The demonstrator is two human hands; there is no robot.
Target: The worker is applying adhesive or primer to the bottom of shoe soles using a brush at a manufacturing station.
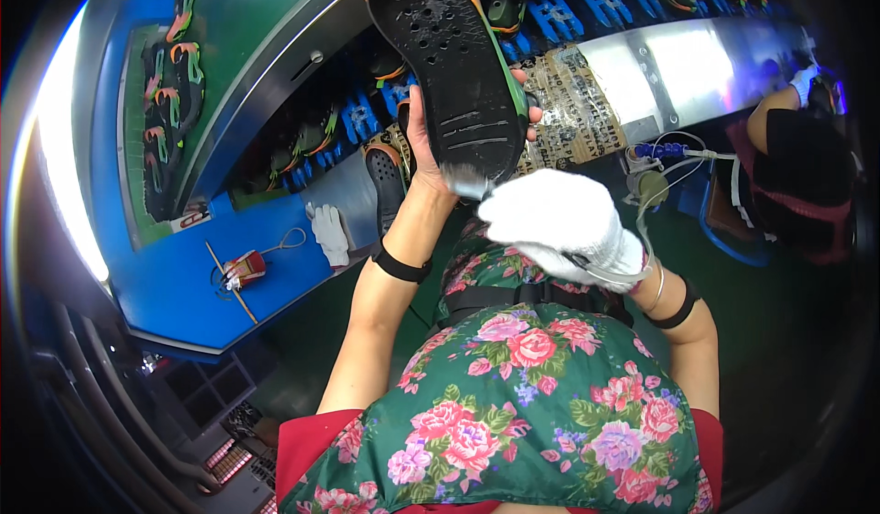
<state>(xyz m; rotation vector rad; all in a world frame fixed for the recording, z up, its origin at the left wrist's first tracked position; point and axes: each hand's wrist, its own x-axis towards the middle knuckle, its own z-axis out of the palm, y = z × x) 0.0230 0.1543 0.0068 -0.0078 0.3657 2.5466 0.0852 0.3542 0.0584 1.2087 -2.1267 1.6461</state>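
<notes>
The right hand (559, 225), in a white glove, was closed on a small brush (469, 184) whose tip touched the heel of a black shoe sole (449, 69). The bare left hand (423, 152) clamped that sole from behind, raised above the lap. It was perforated, with orange and green edging. Beyond lay a blue workbench (183, 285) and a conveyor (587, 10) carrying blue shoe holders. The sole's long axis ran near-vertical, toe upward.

matt black rubbery shoe sole (454, 65), white knitted cloth glove (559, 221), shiny metal panel (678, 69).
</notes>
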